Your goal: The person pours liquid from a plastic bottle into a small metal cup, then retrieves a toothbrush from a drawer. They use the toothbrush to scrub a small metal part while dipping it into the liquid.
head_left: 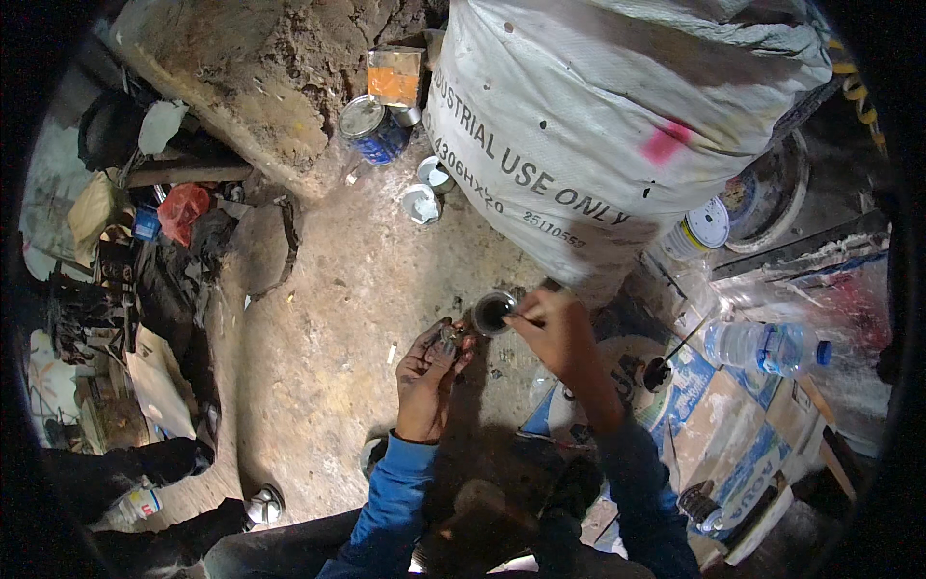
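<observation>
My left hand (430, 374), its fingertips stained dark, is closed round a small shiny metallic piece (449, 336), mostly hidden by the fingers. Just beyond its fingertips stands a small round cup (495, 315) with dark contents. My right hand (558, 326) reaches in from the other side with thumb and fingers pinched at the cup's rim. A thin thing seems to be between those fingers, too small and blurred to name. Both forearms wear blue sleeves.
A large white woven sack (579, 116) stands ahead. Beyond the cup are a blue paint can (374, 133) and a white-lidded can (702, 228). At right, a water bottle (767, 348) lies above flattened cardboard (719, 434). A sandalled foot (263, 505) shows lower left.
</observation>
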A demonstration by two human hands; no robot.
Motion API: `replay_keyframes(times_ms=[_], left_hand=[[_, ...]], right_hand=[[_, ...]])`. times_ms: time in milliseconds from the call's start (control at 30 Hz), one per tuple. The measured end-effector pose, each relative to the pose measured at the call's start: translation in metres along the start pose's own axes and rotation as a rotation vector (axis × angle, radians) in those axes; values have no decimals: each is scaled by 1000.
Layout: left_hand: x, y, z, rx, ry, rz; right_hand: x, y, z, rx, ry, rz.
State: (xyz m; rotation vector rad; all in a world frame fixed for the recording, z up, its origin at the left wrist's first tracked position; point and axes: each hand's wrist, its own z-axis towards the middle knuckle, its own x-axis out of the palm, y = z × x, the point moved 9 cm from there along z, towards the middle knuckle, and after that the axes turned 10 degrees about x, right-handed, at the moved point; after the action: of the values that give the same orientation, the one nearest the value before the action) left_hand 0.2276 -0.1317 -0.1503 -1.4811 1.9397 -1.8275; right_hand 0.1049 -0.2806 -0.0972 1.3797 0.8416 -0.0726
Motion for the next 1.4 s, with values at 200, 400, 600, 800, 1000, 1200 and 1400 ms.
replay_keyframes(times_ms=[200,400,600,800,1000,1200,1400], left_hand=[[-11,3,0,-8,-9,-4],[-13,0,5,16,2,-45],[-6,-1,2,32,36,-57],[15,-5,-7,26,106,-71],[18,-6,-10,-7,92,-65],[24,-7,-12,4,128,-108],[30,-9,-15,-6,127,-148]], right_hand=[[62,-23,28,55,248,-160],[39,-16,13,16,87,-24],[-38,-11,-58,294,-196,734],[-38,8,-79,190,-202,649],[-41,11,-80,106,-216,552],[-37,3,-85,146,-210,676],[-29,10,-89,10,-202,587]])
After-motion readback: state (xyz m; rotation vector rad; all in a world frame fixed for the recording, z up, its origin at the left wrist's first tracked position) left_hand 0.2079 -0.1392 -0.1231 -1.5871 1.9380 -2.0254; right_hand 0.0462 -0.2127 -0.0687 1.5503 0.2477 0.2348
